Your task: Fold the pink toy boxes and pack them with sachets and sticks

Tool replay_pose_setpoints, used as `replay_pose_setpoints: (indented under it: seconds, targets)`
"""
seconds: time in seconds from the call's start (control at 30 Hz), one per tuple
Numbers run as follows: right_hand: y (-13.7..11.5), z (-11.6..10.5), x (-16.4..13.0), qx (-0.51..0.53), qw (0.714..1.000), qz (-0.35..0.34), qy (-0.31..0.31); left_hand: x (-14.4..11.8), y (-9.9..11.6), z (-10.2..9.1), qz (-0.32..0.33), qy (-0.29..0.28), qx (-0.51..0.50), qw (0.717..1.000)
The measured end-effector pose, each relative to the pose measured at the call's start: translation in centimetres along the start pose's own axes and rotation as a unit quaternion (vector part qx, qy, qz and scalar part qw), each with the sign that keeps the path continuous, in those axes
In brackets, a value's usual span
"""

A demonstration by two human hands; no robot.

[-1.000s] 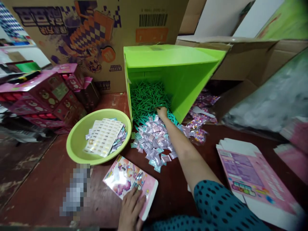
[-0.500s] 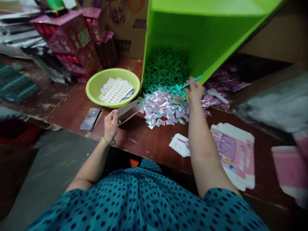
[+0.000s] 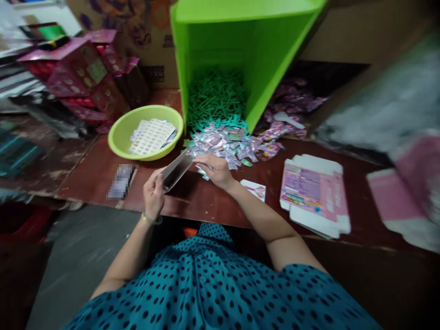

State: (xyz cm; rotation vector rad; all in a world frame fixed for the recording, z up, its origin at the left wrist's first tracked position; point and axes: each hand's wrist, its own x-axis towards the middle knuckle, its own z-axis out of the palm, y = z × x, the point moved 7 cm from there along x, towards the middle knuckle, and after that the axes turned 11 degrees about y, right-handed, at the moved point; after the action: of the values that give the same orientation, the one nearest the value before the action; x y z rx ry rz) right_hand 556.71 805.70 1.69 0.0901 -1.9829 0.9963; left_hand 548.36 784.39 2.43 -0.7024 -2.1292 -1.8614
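My left hand (image 3: 153, 195) is wrapped round the near end of a slim box (image 3: 175, 169), pale along its upper side, tilted up above the table. At the far end of that box, my right hand (image 3: 217, 171) has its fingers pinched together; what lies between them is hidden. Just beyond is a heap of small shiny sachets (image 3: 223, 142) in lilac, pink and green. Thin green plastic sticks (image 3: 215, 98) fill the bottom of a tipped lime-green bin (image 3: 282, 59) behind the heap. Small printed cards (image 3: 254, 189) lie near my right forearm.
A yellow basin (image 3: 118, 149) holding printed sheets (image 3: 153, 136) stands left of the bin. Flattened pink cartons (image 3: 314, 195) lie at right. A white scoop (image 3: 288, 120) rests on colourful packets (image 3: 275, 137). Pink boxes (image 3: 77, 68) are stacked at back left; a blurred-out item (image 3: 120, 181) lies at left.
My right hand has come left and down from the sticks to the far end of the box. The teal stick it held is out of sight. The camera view has turned right.
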Motion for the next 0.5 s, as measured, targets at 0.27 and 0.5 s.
replay_pose_setpoints:
  seconds: [0.27, 0.5]
  targets:
    - [18.8, -20.1, 1.4, -0.292, 0.921, 0.257, 0.027, -5.7, -2.2, 3.9, 0.187, -0.204, 0.064, 0.959]
    - [20.8, -25.4, 2.9, -0.303, 0.919, 0.235, 0.093, -1.0, -0.9, 2.4, 0.046, -0.049, 0.033, 0.997]
